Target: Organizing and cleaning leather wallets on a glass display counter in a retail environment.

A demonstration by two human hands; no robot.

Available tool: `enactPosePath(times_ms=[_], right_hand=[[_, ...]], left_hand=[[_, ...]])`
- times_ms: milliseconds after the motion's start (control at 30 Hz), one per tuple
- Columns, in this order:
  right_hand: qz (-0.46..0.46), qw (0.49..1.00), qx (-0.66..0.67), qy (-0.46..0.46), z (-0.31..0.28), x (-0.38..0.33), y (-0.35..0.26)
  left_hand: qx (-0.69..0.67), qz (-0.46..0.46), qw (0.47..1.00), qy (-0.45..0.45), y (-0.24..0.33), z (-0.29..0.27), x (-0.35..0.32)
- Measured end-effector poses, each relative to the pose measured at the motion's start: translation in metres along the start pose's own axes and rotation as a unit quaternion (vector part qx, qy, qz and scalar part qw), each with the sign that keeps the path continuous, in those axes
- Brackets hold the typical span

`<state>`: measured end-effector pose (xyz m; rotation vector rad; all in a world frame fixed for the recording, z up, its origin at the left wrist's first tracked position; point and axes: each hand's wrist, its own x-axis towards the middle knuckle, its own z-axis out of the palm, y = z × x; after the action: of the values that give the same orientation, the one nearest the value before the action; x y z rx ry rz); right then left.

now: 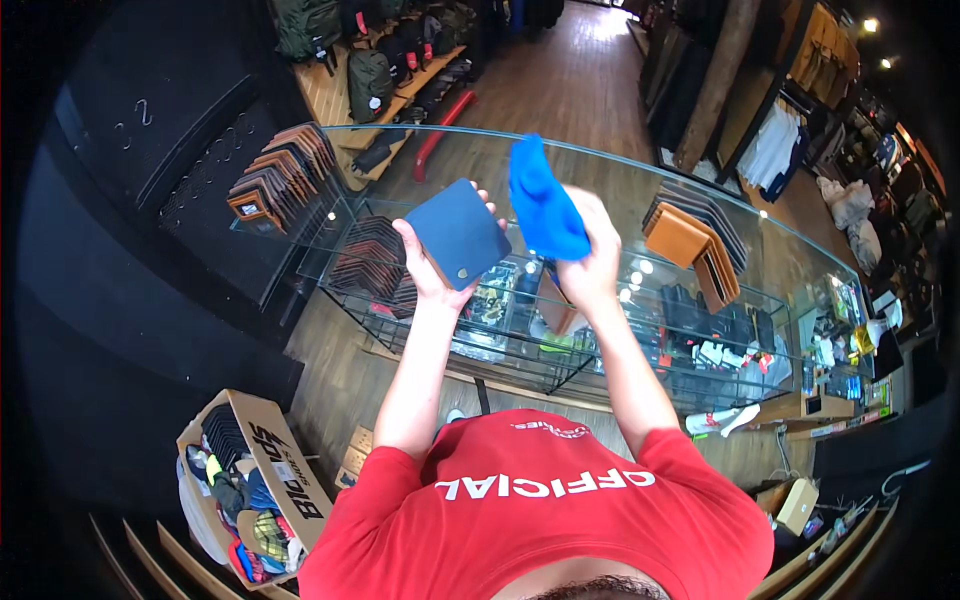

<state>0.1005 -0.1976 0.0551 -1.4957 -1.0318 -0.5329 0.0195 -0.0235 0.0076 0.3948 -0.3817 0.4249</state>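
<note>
My left hand (432,278) holds a dark blue square wallet (458,235), its flat face turned up and a small round metal stud near its lower corner. The thumb lies along the near left edge, and fingertips show past the far right edge. In my right hand (597,250) is a bright blue cloth (545,205), bunched and standing up above the fingers. Cloth and wallet are apart, both held over the glass display counter (640,165). A brown wallet (557,303) shows partly below my right hand.
Rows of folded wallets (285,178) stand on the counter's left end. Tan and dark wallets (690,238) stand on its right side. A cardboard box (262,450) full of clothing is at the lower left. Backpacks (370,85) line a wooden shelf beyond the counter.
</note>
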Motion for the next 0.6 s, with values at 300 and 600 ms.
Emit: enactPosePath(times_ms=[300,600], right_hand=[[-0.124,0.976,0.037,-0.177,0.066,-0.032,-0.026],[0.016,0.997,0.042,-0.06,0.031,-0.028,-0.013]], left_hand=[[-0.021,0.001,0.999,-0.038,0.018,-0.021,0.012],[0.18,0.004,0.983,-0.043,0.066,-0.027,0.002]])
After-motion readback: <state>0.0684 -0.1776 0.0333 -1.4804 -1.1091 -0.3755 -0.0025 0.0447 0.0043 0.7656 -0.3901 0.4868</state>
